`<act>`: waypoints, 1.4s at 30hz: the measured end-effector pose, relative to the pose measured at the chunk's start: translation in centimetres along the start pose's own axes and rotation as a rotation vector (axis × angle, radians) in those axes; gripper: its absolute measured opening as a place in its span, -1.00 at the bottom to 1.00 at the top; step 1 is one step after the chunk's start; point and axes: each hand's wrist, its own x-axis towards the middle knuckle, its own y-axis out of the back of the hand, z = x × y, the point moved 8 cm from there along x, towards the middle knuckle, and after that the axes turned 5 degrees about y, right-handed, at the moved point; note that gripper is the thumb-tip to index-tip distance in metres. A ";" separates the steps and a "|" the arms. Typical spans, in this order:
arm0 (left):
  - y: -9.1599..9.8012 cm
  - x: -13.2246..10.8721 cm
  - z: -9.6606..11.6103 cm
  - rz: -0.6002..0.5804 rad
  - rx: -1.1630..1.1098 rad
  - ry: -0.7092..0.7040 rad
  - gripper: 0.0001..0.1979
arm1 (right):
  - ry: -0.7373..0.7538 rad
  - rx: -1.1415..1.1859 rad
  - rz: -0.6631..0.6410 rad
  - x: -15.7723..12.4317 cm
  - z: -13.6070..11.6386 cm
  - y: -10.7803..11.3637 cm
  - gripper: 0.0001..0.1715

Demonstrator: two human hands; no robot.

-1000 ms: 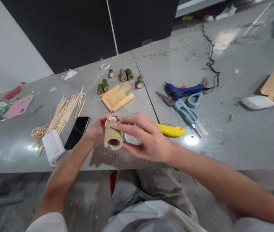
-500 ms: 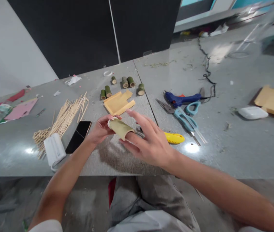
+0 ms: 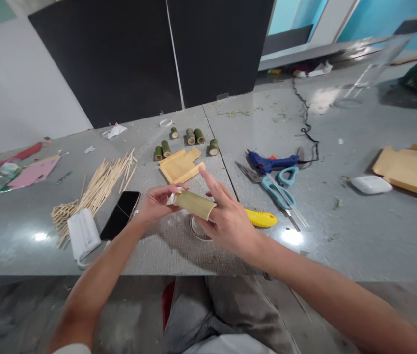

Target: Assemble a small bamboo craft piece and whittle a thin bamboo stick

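A pale green bamboo tube (image 3: 195, 204) is held above the table, tilted down to the right. My left hand (image 3: 156, 203) is closed around its left end, where a bit of white material (image 3: 173, 198) shows at the fingertips. At the tube's right end is my right hand (image 3: 233, 219), its fingers on the opening and at least one seemingly inside, the index finger pointing up and away. Below the tube, a thin ring (image 3: 198, 235) lies partly hidden by the right hand. A yellow-handled tool (image 3: 262, 218) sticks out beyond that hand, its other end covered.
Several short bamboo pieces (image 3: 165, 148) stand behind a folded brown paper sheet (image 3: 179, 166). At left are wooden sticks (image 3: 101, 179), a phone (image 3: 120, 215) and a white device (image 3: 83, 229). To the right lie a blue glue gun (image 3: 272, 161), scissors (image 3: 279, 191) and pliers (image 3: 248, 172).
The bamboo tube and both hands have shifted slightly right. The right hand has turned a little around the tube's open end, and the ring beneath shows more.
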 end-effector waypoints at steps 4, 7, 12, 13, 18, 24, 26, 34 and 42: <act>0.0 0.0 0.0 -0.006 0.047 0.014 -0.69 | 0.054 0.020 0.062 -0.1 -0.2 0.4 -0.85; -0.1 0.0 0.1 -0.011 0.078 0.002 -0.69 | 0.081 0.032 0.113 0.0 -0.1 0.9 -0.84; -0.3 -0.2 0.4 -0.033 0.078 -0.060 -0.64 | 0.081 0.046 0.217 0.4 0.1 2.2 -0.91; -0.3 -0.3 0.5 -0.045 0.083 -0.072 -0.63 | 0.083 0.040 0.238 0.4 0.1 2.5 -0.92; -0.3 -0.5 0.5 -0.064 0.115 -0.066 -0.65 | 0.082 0.013 0.282 0.5 0.1 3.2 -0.93; -0.2 -0.4 0.6 -0.031 0.083 -0.050 -0.62 | 0.102 -0.012 0.318 0.2 -0.2 3.3 -0.89; -0.2 -0.4 0.5 -0.021 0.060 -0.034 -0.60 | 0.115 -0.020 0.328 0.1 -0.4 3.2 -0.88; -0.3 -0.5 0.1 -0.042 0.008 0.011 -0.59 | 0.166 -0.079 0.348 0.1 -1.0 3.5 -0.76; -0.5 -0.5 -0.2 -0.070 -0.074 0.010 -0.60 | 0.197 -0.065 0.371 0.0 -1.1 3.5 -0.69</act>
